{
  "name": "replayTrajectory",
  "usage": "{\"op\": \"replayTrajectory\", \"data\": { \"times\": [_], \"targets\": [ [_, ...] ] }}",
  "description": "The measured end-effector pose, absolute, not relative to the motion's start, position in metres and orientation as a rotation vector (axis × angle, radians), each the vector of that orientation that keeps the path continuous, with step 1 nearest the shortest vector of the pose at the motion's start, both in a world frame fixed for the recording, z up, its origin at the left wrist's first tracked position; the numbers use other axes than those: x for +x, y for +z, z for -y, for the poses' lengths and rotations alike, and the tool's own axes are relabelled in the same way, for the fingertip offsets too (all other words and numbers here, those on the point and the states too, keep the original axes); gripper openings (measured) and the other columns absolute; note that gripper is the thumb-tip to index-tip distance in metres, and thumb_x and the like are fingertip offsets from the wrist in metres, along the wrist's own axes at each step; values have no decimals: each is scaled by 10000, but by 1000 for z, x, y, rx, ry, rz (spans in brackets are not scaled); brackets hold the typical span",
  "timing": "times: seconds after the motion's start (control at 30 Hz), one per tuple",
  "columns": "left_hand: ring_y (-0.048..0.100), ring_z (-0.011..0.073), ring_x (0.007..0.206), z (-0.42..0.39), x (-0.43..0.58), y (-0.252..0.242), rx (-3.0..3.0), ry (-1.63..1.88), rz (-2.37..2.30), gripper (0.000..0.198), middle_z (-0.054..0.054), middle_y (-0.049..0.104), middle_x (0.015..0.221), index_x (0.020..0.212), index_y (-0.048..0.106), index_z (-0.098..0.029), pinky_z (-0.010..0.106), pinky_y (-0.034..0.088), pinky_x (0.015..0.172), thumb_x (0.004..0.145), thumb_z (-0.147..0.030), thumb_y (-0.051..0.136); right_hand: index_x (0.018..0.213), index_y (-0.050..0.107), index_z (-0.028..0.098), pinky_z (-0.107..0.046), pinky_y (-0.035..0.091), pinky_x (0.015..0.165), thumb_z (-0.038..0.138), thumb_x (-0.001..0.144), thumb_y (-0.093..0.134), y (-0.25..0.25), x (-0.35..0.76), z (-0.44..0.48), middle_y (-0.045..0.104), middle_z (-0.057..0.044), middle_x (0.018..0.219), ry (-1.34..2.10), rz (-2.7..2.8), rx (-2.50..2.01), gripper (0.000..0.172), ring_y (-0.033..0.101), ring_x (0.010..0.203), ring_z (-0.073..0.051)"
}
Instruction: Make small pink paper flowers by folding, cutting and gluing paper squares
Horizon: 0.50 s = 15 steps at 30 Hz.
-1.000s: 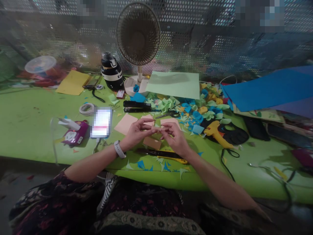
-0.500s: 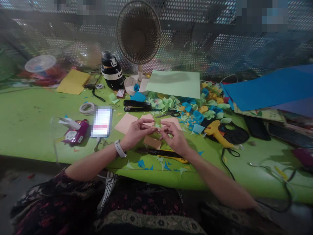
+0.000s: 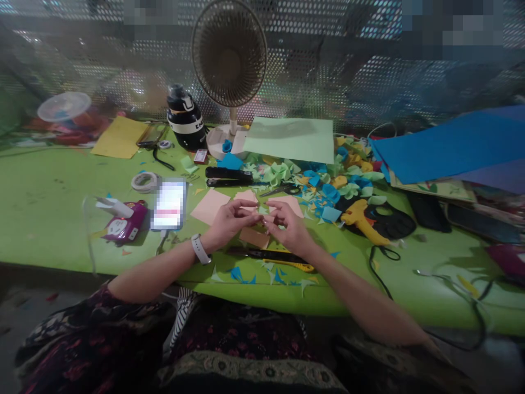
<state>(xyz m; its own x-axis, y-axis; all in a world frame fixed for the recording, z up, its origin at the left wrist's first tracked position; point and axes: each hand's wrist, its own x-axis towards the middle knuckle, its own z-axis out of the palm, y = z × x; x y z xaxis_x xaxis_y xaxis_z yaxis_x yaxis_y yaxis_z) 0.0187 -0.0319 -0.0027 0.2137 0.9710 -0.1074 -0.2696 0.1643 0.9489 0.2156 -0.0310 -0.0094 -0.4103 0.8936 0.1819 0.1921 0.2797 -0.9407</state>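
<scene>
My left hand (image 3: pixel 228 220) and my right hand (image 3: pixel 290 229) meet above the middle of the table, thumbs and fingers pinched close together. Whatever small piece is between the fingertips is mostly covered and too small to name. Pink paper squares lie around them: one sheet (image 3: pixel 210 206) beside my left hand, and another (image 3: pixel 294 204) partly behind my right. A folded tan-pink piece (image 3: pixel 254 237) rests on the table just below the fingertips. Nearer to me, a yellow and black utility knife (image 3: pixel 283 257) lies under my right wrist.
A black stapler (image 3: pixel 228 176), scissors (image 3: pixel 283 190) and heaped paper flowers (image 3: pixel 279 174) lie beyond the hands. To the right is a yellow glue gun (image 3: pixel 361 220). Leftward are a phone (image 3: pixel 169 204), tape roll (image 3: pixel 145 181) and purple power socket (image 3: pixel 127 223). A fan (image 3: pixel 229 54) stands behind.
The whole view has shifted slightly. Both hands stay pinched together in nearly the same place, with only small movements of the right fingers.
</scene>
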Motion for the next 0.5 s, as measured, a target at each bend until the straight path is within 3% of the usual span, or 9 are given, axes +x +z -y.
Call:
{"op": "replayTrajectory", "data": {
  "times": [0.37, 0.5],
  "targets": [
    [728, 150, 735, 29, 16, 0, 981, 1006, -971, 595, 53, 762, 772, 1072, 661, -108, 283, 567, 748, 617, -382, 927, 1292, 456, 188, -341, 529, 771, 445, 954, 553, -9, 216, 30, 581, -14, 843, 1256, 1840, -1003, 436, 633, 805, -182],
    [647, 100, 601, 27, 12, 5, 1106, 860, -987, 563, -29, 659, 635, 1071, 664, -107, 227, 500, 616, 629, -340, 922, 1293, 458, 190, -344, 523, 764, 392, 964, 527, -6, 220, 30, 577, -20, 868, 1288, 1854, -1018, 392, 628, 809, -184]
  ]
}}
